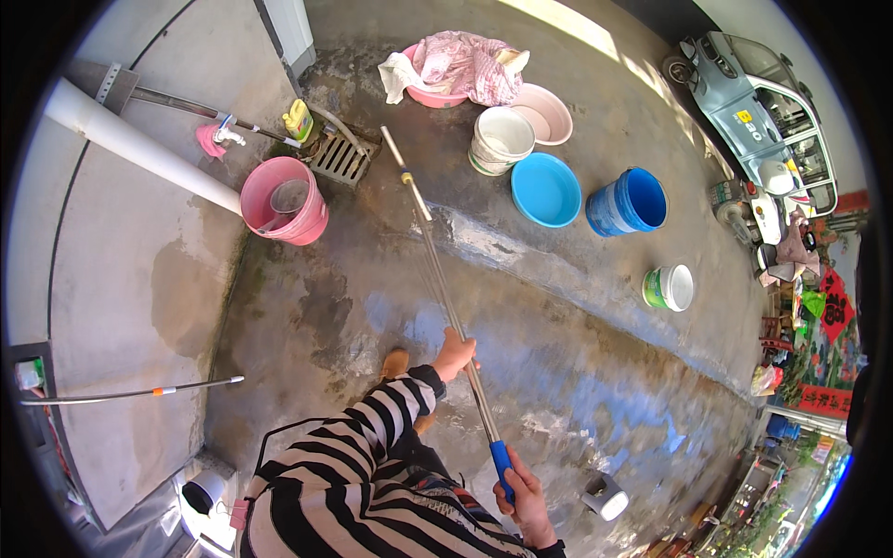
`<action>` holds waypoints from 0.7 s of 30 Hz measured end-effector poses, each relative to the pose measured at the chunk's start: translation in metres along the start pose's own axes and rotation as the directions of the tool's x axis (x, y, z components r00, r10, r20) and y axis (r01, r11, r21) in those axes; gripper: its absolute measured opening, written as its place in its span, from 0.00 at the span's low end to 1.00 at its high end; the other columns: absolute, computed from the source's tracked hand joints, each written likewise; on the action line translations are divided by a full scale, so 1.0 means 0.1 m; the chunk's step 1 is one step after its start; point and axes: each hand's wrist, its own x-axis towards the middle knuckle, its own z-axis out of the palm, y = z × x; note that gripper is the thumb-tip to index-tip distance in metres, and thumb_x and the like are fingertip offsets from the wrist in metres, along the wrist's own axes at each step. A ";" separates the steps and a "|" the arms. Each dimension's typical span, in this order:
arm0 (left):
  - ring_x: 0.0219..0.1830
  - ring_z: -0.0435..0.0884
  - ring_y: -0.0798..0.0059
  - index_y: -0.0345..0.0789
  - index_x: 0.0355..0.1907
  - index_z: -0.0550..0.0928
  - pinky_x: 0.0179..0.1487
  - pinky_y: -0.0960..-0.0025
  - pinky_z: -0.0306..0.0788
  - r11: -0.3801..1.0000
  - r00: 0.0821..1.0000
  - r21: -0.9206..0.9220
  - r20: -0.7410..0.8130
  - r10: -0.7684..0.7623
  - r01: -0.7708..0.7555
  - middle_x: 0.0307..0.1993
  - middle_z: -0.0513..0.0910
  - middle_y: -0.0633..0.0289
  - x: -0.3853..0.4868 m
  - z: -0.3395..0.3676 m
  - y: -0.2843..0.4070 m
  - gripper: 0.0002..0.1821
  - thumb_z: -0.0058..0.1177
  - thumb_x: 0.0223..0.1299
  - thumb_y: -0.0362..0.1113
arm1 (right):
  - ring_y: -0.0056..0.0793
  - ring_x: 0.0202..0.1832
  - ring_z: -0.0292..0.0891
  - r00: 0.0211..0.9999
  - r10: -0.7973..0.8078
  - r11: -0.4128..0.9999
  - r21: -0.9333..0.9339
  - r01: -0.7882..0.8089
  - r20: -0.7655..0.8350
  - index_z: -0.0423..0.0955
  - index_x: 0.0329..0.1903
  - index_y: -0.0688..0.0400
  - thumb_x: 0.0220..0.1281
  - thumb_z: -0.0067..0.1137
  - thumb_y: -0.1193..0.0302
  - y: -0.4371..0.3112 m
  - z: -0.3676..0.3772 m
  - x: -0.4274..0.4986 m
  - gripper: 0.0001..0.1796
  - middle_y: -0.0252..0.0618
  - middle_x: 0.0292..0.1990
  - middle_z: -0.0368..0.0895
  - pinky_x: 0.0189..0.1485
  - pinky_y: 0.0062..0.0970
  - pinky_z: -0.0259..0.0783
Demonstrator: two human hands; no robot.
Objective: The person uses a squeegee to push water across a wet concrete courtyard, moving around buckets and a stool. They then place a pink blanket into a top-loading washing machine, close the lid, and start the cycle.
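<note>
My left hand point(455, 354) is closed around the middle of a long metal pole point(439, 279). Lower down, my right hand point(523, 492) grips the pole's blue handle point(501, 464). The pole slants up and away over the wet concrete floor, its light-coloured tip point(387, 139) close to a metal drain grate point(340, 159). Whether anything is fixed to that tip cannot be told. A pink bucket point(296, 223) with a scoop-like vessel inside stands left of the pole. To its right are a white bucket point(488, 157) and a light blue basin point(546, 190).
Pink basin point(436, 97) heaped with cloth, paler pink basin point(551, 115), blue bucket point(607, 206) and small white-green bucket point(656, 287) stand beyond. A low ledge point(516, 244) crosses the floor. Wall and white pipe point(153, 150) at left; a three-wheeled vehicle point(760, 118) far right.
</note>
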 end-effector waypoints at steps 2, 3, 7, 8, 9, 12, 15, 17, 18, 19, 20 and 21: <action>0.20 0.76 0.63 0.37 0.45 0.61 0.21 0.55 0.77 0.998 0.992 0.017 0.111 0.057 -0.059 0.29 0.71 0.58 0.30 0.15 0.18 0.12 0.46 0.62 0.31 | 0.19 0.13 0.57 0.991 -0.113 0.994 0.013 0.113 0.068 0.52 0.74 0.48 0.73 0.44 0.71 -0.08 0.19 0.13 0.30 0.36 0.22 0.69 0.15 0.18 0.54; 0.20 0.77 0.63 0.38 0.45 0.62 0.21 0.55 0.77 0.996 0.983 0.020 0.163 0.087 -0.092 0.29 0.71 0.58 0.49 0.19 0.28 0.12 0.47 0.62 0.32 | 0.19 0.13 0.57 0.988 -0.145 0.989 0.007 0.145 0.057 0.51 0.74 0.48 0.73 0.44 0.71 -0.17 0.32 0.28 0.30 0.36 0.22 0.69 0.14 0.18 0.54; 0.23 0.79 0.61 0.39 0.47 0.65 0.23 0.55 0.78 0.990 0.996 0.135 0.086 0.038 -0.049 0.31 0.73 0.57 1.31 0.04 0.84 0.13 0.49 0.62 0.36 | 0.19 0.12 0.59 0.957 -0.239 0.966 -0.058 0.251 0.162 0.48 0.75 0.48 0.72 0.43 0.69 -0.60 0.91 0.97 0.32 0.33 0.20 0.67 0.14 0.19 0.54; 0.23 0.79 0.61 0.39 0.47 0.66 0.24 0.55 0.78 0.983 0.995 0.167 0.078 0.061 -0.073 0.31 0.73 0.58 1.42 -0.09 0.95 0.13 0.49 0.62 0.36 | 0.19 0.13 0.59 0.977 -0.169 0.971 -0.147 0.187 0.127 0.48 0.75 0.46 0.73 0.44 0.69 -0.68 1.02 1.05 0.32 0.33 0.21 0.68 0.14 0.19 0.55; 0.24 0.80 0.61 0.39 0.46 0.67 0.24 0.54 0.79 0.984 0.998 0.164 0.034 0.061 -0.066 0.31 0.73 0.59 1.46 -0.26 1.01 0.13 0.49 0.62 0.37 | 0.19 0.14 0.60 0.957 -0.187 0.958 -0.172 0.227 0.221 0.48 0.75 0.44 0.73 0.44 0.68 -0.74 1.09 1.08 0.32 0.33 0.21 0.68 0.14 0.19 0.55; 0.25 0.79 0.63 0.40 0.48 0.65 0.24 0.57 0.79 0.978 1.000 0.207 0.010 0.018 -0.019 0.31 0.73 0.60 1.34 -0.70 1.10 0.13 0.48 0.63 0.37 | 0.18 0.14 0.60 0.977 -0.123 0.944 -0.282 0.169 0.172 0.50 0.75 0.44 0.72 0.46 0.68 -0.78 1.23 1.03 0.32 0.31 0.21 0.68 0.15 0.19 0.55; 0.20 0.76 0.64 0.37 0.49 0.61 0.22 0.60 0.80 0.991 0.997 0.132 0.070 -0.012 0.003 0.29 0.71 0.57 0.93 -0.86 0.89 0.16 0.47 0.62 0.33 | 0.17 0.13 0.60 0.978 -0.052 0.909 -0.397 0.130 0.200 0.53 0.74 0.48 0.71 0.46 0.69 -0.66 1.14 0.77 0.30 0.30 0.19 0.66 0.14 0.20 0.55; 0.23 0.79 0.62 0.37 0.51 0.54 0.22 0.58 0.80 0.987 0.995 0.136 0.031 -0.094 0.088 0.32 0.71 0.57 0.63 -0.76 0.72 0.20 0.46 0.63 0.33 | 0.17 0.14 0.60 0.978 -0.076 0.939 -0.317 0.135 0.193 0.56 0.73 0.48 0.71 0.47 0.70 -0.56 0.91 0.55 0.29 0.32 0.19 0.67 0.15 0.19 0.56; 0.23 0.80 0.61 0.36 0.48 0.53 0.22 0.56 0.80 0.994 0.996 0.092 0.063 -0.064 0.058 0.33 0.70 0.55 0.47 -0.68 0.61 0.19 0.45 0.63 0.33 | 0.17 0.14 0.60 0.983 -0.053 0.962 -0.256 0.098 0.175 0.56 0.73 0.48 0.71 0.48 0.71 -0.52 0.74 0.44 0.29 0.32 0.19 0.67 0.15 0.19 0.56; 0.23 0.80 0.61 0.35 0.48 0.56 0.22 0.56 0.80 0.995 0.988 0.047 0.118 -0.095 0.090 0.33 0.70 0.56 0.32 -0.59 0.50 0.17 0.46 0.63 0.33 | 0.17 0.14 0.60 0.986 -0.031 0.978 -0.200 0.064 0.161 0.56 0.73 0.48 0.71 0.48 0.71 -0.48 0.54 0.35 0.29 0.32 0.19 0.68 0.15 0.18 0.56; 0.23 0.79 0.61 0.35 0.48 0.58 0.23 0.56 0.80 0.993 0.978 0.000 0.172 -0.120 0.121 0.32 0.71 0.57 0.17 -0.49 0.38 0.16 0.46 0.64 0.32 | 0.17 0.14 0.59 0.990 -0.031 0.982 -0.181 0.056 0.139 0.56 0.73 0.49 0.71 0.48 0.72 -0.42 0.30 0.20 0.29 0.33 0.19 0.68 0.15 0.18 0.55; 0.25 0.81 0.57 0.35 0.48 0.57 0.23 0.54 0.82 0.991 0.981 0.016 0.144 -0.132 0.132 0.33 0.71 0.56 -0.01 -0.33 0.21 0.17 0.47 0.63 0.32 | 0.16 0.15 0.59 0.986 -0.063 0.987 -0.136 0.084 0.154 0.56 0.72 0.49 0.71 0.48 0.73 -0.33 0.09 0.05 0.29 0.33 0.20 0.68 0.15 0.18 0.55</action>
